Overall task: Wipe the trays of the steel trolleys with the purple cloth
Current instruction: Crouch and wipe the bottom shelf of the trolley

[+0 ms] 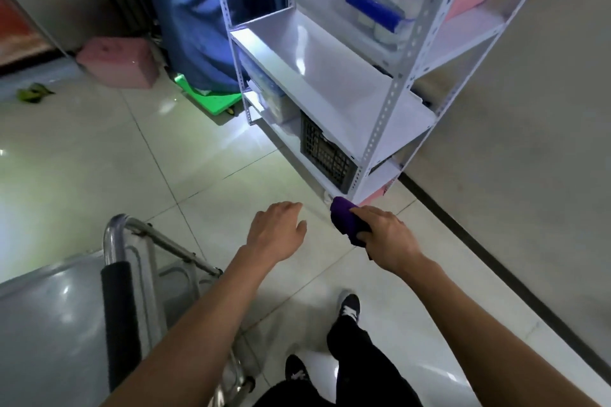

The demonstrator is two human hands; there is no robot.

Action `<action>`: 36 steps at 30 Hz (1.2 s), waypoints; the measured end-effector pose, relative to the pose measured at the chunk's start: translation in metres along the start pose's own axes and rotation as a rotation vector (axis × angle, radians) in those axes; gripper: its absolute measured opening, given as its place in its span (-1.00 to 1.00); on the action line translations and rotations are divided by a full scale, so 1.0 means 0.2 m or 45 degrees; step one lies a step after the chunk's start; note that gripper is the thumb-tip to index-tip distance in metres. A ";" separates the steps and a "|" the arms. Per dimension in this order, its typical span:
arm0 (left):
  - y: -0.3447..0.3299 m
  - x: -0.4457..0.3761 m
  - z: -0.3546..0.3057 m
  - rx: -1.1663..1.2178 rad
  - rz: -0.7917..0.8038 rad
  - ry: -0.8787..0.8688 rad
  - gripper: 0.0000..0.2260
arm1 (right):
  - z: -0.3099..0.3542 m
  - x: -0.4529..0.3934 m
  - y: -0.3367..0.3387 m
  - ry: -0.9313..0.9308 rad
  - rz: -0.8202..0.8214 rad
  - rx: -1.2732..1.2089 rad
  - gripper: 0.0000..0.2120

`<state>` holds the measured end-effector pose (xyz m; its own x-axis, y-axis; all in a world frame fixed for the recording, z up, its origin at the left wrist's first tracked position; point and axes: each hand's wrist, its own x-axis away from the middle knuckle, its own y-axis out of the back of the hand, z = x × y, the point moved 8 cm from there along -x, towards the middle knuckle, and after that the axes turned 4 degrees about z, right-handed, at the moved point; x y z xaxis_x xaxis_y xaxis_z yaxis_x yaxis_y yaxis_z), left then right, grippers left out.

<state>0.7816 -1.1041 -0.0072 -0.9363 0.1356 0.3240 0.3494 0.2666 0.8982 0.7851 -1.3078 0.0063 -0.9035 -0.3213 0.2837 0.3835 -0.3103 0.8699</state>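
Right hand (385, 235) grips purple cloth (347, 220) bunched under fingers; left hand (276, 231) relaxed, empty; flatten cloth beneath fingers onto trolley tray (49, 307).

Your right hand (385, 231) covers much of the purple cloth (347, 218), so you see only its front fold and a dark scrap below the palm. The steel trolley (49, 324) runs off the picture's left and bottom edges, your left forearm crossing its near corner. The shelf rack (330, 86) is cut off at the top, its packets too blurred to read.
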 end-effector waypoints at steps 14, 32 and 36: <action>0.43 -0.68 0.48 -0.008 -0.025 0.469 -0.54 | 0.33 -1.31 0.23 0.437 0.218 -0.031 -0.52; 0.86 -0.60 2.08 0.399 -0.303 1.085 -0.58 | 1.88 -2.44 -0.16 0.920 0.516 0.239 -0.51; 1.00 -0.49 2.34 0.381 -0.368 1.190 -0.62 | 2.30 -2.54 -0.21 1.060 0.534 0.268 -0.52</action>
<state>0.9598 -0.6170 0.0019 -0.5946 -0.7358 0.3240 -0.0192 0.4159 0.9092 1.1409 -0.7203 0.0119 -0.2429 -0.9284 0.2813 0.5292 0.1162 0.8405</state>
